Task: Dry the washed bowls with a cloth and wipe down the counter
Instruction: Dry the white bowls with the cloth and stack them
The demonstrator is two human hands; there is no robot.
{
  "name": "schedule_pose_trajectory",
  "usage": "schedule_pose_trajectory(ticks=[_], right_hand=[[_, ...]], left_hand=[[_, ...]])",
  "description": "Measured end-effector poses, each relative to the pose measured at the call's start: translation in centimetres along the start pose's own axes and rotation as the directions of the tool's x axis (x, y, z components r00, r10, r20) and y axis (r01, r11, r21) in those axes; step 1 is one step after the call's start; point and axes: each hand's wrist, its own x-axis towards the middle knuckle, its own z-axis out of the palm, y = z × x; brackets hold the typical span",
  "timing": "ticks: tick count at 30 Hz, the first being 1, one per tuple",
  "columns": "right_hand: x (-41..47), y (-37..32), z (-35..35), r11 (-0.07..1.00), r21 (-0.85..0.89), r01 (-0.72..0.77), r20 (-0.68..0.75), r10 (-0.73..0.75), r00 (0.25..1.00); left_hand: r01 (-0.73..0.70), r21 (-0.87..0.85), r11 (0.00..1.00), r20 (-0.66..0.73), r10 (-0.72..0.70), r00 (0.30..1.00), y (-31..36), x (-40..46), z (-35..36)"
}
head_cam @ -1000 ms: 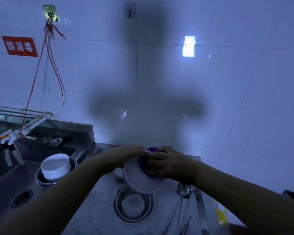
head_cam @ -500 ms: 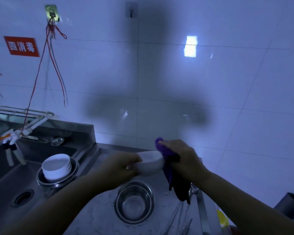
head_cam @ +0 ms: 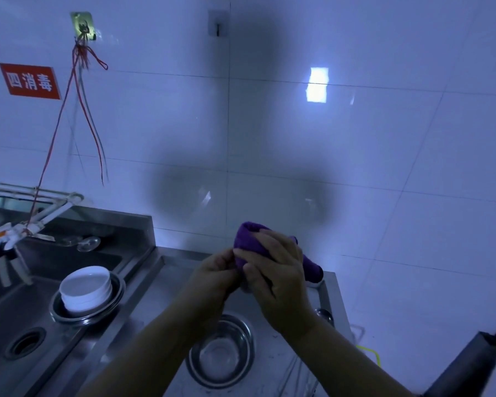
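Counter (head_cam: 166, 285) steel, wall (head_cam: 384, 167) tiled.

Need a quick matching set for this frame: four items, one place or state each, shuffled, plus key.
Items:
1. purple cloth
2. stack of white bowls
3. empty steel bowl
4. red sign

Places or states:
A. on the counter, below the wrists
B. fixed to the tiled wall, upper left
C. bunched between both hands
D. sitting in a steel bowl in the sink

Pairs: 1-C, 2-D, 3-A, 4-B
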Motion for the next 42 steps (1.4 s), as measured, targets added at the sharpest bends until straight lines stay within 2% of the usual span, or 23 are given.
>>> schedule_pose_trajectory(ticks=[3,5,8,10,13,15,16,18,21,24,28,30,33,38,42], right_hand=[[1.6,0.4,-0.3,0.99,0.099,-0.103,-0.046,0.108,0.993],[2.7,0.6,-0.5,0.952,0.19,-0.238,-0.016,0.246,0.969],[3.7,1.0,-0.7,0.745,0.449,-0.493,0.08,0.516,0.853],[3.7,1.5,-0.5,0.62,0.531,-0.578,0.101,0.631,0.769],[2.7,1.8,0.0,0.527,0.557,-0.642,0.084,0.733,0.675],[1.9,1.8,0.3,0.521,0.539,-0.661,0.054,0.762,0.645],[1.7,1.8,0.3,0.558,0.508,-0.656,0.019,0.755,0.656],[1.7,1.9,0.3,0.717,0.36,-0.596,-0.091,0.663,0.743],[2.1,1.7,0.1,0.92,0.041,-0.39,-0.161,0.391,0.906],[1.9,1.5,0.4,0.984,-0.103,-0.146,-0.156,0.129,0.979],[0.6,1.7,0.7,0.992,-0.076,0.099,-0.103,-0.107,0.989],[-0.2,2.1,0.4,0.991,-0.038,0.129,-0.09,-0.132,0.987],[-0.5,3.1,-0.3,0.999,0.001,0.054,-0.103,-0.053,0.993],[1.0,3.3,-0.8,0.996,-0.092,-0.01,-0.084,0.003,0.996],[1.2,2.1,0.2,0.997,-0.068,-0.041,-0.102,0.034,0.994]], left_hand=[[0.003,0.033,0.999,0.015,-0.003,1.0,-0.2,0.2,-0.1],[0.006,0.072,0.997,0.005,-0.006,1.0,-0.2,0.4,-0.4],[-0.004,0.071,0.997,0.009,0.003,1.0,-0.2,0.6,-0.8],[-0.007,0.041,0.999,0.009,0.007,1.0,-0.3,0.6,-1.0],[-0.012,-0.032,0.999,-0.024,0.011,1.0,-0.6,0.7,-1.4],[-0.027,-0.141,0.99,-0.071,0.017,0.997,-0.6,1.1,-1.6],[-0.037,-0.186,0.982,-0.092,0.02,0.996,-0.6,1.2,-1.6],[-0.048,-0.22,0.974,-0.101,0.027,0.995,-0.5,1.4,-1.5],[-0.033,-0.188,0.982,-0.096,0.015,0.995,-0.4,1.4,-1.1],[-0.021,-0.246,0.969,-0.12,-0.009,0.993,0.0,1.9,-0.9],[-0.036,-0.35,0.936,-0.16,-0.021,0.987,1.2,2.3,-0.9],[-0.07,-0.365,0.928,-0.185,0.002,0.983,2.0,2.3,-1.3],[-0.06,-0.353,0.934,-0.19,-0.009,0.982,2.5,2.1,-1.7],[0.028,-0.264,0.964,-0.123,-0.063,0.99,1.8,1.7,-1.4],[0.039,-0.212,0.976,-0.156,-0.074,0.985,1.7,2.0,-1.3]])
